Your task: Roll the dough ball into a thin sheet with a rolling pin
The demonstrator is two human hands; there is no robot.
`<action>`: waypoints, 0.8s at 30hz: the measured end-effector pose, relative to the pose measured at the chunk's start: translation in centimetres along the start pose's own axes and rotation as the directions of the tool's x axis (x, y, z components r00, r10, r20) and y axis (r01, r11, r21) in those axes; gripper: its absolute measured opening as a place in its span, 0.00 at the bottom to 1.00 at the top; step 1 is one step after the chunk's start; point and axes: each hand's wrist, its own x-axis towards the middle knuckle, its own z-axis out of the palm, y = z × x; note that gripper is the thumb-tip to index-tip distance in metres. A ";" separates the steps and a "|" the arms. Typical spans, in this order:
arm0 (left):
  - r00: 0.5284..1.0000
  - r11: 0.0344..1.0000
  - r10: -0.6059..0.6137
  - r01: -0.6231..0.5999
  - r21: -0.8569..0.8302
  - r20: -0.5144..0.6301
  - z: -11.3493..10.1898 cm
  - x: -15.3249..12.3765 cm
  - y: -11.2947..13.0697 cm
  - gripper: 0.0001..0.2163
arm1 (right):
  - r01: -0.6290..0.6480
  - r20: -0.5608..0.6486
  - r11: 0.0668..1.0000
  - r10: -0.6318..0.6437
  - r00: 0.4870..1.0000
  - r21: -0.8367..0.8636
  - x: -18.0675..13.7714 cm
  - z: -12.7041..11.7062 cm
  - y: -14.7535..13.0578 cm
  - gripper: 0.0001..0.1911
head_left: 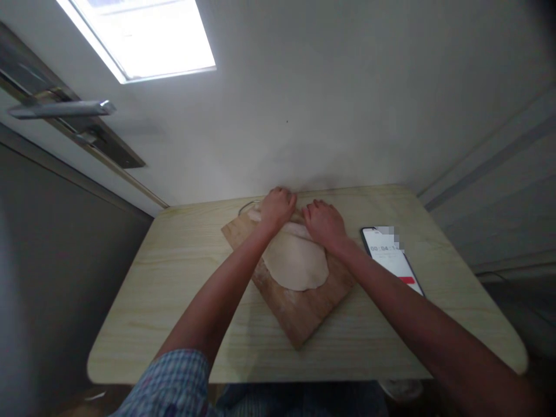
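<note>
A flat, rounded sheet of pale dough (297, 263) lies on a wooden cutting board (299, 315), which is turned so that one corner points towards me. Along the far side the dough forms a thick roll (299, 229); whether a rolling pin is inside it I cannot tell. My left hand (278, 205) is closed over the left part of this roll, its fingers curled down the far side. Just right of it, my right hand (325, 223) is closed over the right part in the same way. A pale end sticks out left of my left hand.
A phone (393, 260) with a running timer lies right of the board, partly under my right forearm. A wire handle (248, 206) shows at the board's far corner. The light wooden table (174, 289) meets a white door (347, 116) with a metal handle (61, 109).
</note>
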 end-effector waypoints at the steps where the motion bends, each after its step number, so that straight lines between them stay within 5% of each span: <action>1: 1.000 1.000 -0.005 0.005 0.011 0.005 -0.1 -0.5 -0.1 0.19 | -0.001 0.002 1.000 0.001 1.000 0.007 -0.4 0.0 -0.1 0.24; 15: 0.990 0.998 -0.011 0.019 0.061 -0.137 -1.1 -14.1 -1.1 0.19 | 0.156 -0.235 0.987 -0.145 0.961 0.031 -10.9 1.3 -5.0 0.23; 21: 0.985 0.992 0.053 -0.071 -0.106 -0.164 -1.5 -18.3 -2.4 0.19 | 0.316 -0.244 0.949 -0.310 0.919 -0.017 -13.1 1.2 -4.6 0.20; 24: 0.953 0.955 -0.005 -0.085 -0.284 -0.303 -3.0 -18.6 -3.9 0.18 | 0.381 -0.177 0.923 -0.385 0.906 -0.058 -12.8 0.2 -3.4 0.20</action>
